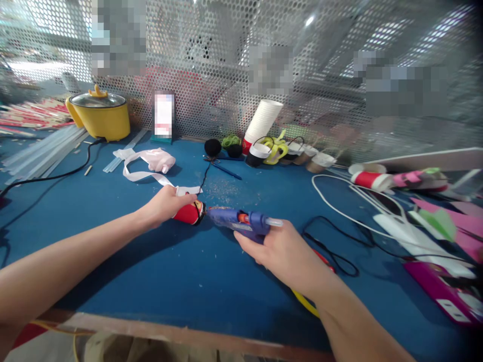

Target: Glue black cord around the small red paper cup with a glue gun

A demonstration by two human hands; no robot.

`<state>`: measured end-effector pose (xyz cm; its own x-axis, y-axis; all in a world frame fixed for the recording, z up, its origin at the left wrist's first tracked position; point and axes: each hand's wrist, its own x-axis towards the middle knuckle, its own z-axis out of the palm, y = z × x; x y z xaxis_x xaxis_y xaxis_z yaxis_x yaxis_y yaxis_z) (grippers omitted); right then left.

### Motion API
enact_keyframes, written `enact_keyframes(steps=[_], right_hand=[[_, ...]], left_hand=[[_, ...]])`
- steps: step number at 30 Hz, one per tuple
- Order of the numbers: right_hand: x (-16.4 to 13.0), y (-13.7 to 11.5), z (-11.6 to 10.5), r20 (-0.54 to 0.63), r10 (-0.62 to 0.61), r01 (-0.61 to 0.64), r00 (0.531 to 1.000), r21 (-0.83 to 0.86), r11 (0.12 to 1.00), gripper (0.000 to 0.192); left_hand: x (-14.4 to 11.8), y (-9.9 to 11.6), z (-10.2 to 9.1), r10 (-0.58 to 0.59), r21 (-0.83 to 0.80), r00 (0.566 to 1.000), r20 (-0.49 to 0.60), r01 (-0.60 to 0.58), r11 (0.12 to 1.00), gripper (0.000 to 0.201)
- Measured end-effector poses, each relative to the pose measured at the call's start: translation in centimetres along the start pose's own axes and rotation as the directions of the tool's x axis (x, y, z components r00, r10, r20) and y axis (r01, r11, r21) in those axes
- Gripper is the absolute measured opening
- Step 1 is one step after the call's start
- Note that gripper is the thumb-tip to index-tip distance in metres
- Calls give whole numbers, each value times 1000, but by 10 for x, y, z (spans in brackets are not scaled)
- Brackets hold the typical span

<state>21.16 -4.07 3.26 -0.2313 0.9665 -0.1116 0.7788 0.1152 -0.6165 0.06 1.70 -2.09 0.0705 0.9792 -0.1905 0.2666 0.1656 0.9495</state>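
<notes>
My left hand [166, 205] grips a small red cup-shaped piece [187, 213] lying on its side on the blue table [158, 281]. A black cord runs from the piece's open end. My right hand [285, 251] holds a blue glue gun [241, 221], with a clear glue stick poking out of its back. The gun's nozzle points left and touches the rim of the red piece.
A yellow pot [100, 114] stands at the back left beside clear glue sticks [45, 151]. White ribbon and pink cloth [151, 163] lie behind my left hand. Stacked paper cups [262, 123], black pompoms [213, 147], white and black cables [339, 211] and pink card [445, 221] fill the right side.
</notes>
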Motion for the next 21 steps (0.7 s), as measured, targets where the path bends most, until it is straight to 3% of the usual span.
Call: enact_keyframes(steps=[5,21], right_hand=[[-1,2,0,28,-28,28,999,-3,1000,22],[4,-6,-4,-50,-21,18,999,-64,998,20]], left_hand=[[0,1,1,7,-2,1000,5,-7,1000,26],[-3,4,2,17,75,999,37,-20,997,32]])
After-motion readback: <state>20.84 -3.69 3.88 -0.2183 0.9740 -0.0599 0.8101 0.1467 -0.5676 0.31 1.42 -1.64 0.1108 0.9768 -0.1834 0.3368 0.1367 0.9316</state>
